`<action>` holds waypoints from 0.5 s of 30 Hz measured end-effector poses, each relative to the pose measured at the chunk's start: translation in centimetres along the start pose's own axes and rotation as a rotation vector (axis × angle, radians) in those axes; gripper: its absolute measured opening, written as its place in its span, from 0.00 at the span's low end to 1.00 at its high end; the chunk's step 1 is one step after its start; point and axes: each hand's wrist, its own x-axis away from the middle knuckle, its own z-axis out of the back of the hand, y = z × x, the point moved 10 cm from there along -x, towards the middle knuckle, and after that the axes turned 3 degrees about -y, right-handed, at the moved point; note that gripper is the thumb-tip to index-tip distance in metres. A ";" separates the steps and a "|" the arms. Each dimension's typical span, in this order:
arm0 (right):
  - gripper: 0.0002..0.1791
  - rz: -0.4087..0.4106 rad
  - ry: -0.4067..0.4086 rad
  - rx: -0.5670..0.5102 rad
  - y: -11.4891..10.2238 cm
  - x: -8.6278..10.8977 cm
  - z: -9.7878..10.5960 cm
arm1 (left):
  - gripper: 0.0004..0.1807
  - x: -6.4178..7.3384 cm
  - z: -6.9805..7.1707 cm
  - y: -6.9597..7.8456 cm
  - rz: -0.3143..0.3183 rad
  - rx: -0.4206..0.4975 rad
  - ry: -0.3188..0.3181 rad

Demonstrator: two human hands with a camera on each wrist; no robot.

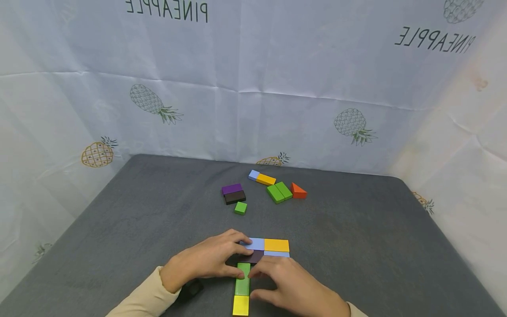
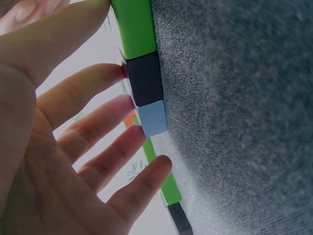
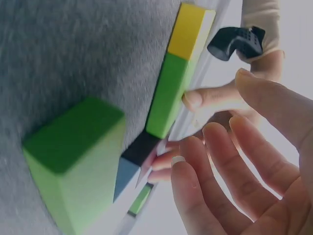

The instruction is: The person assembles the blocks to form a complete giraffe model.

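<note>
A line of flat toy blocks lies on the table: a yellow block (image 1: 240, 305) nearest, a green block (image 1: 243, 286), then a dark block (image 1: 256, 256). Beyond sit a light blue block (image 1: 257, 244), an orange-yellow block (image 1: 276, 245) and a second blue block (image 1: 277, 253). My left hand (image 1: 210, 256) rests its thumb on the green block, its fingertips touching the dark and light blue ones. Just right of the line my right hand (image 1: 295, 286) hovers, thumb and fingers apart, holding nothing. Another green block (image 3: 73, 142) shows close up in the right wrist view; the right hand hides it from the head view.
Farther back lie a purple block (image 1: 231, 189), a dark brown block (image 1: 235, 197), a small green block (image 1: 240, 208), two green blocks (image 1: 279, 192), an orange-red triangle (image 1: 298, 191), and a blue-and-yellow pair (image 1: 262, 177). A pineapple-print curtain (image 1: 257, 123) hangs behind the grey table (image 1: 356, 229).
</note>
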 end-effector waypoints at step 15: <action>0.12 0.001 0.124 -0.029 0.4 0.2 2.9 | 0.34 0.2 0.3 0.6 -0.057 -0.075 0.031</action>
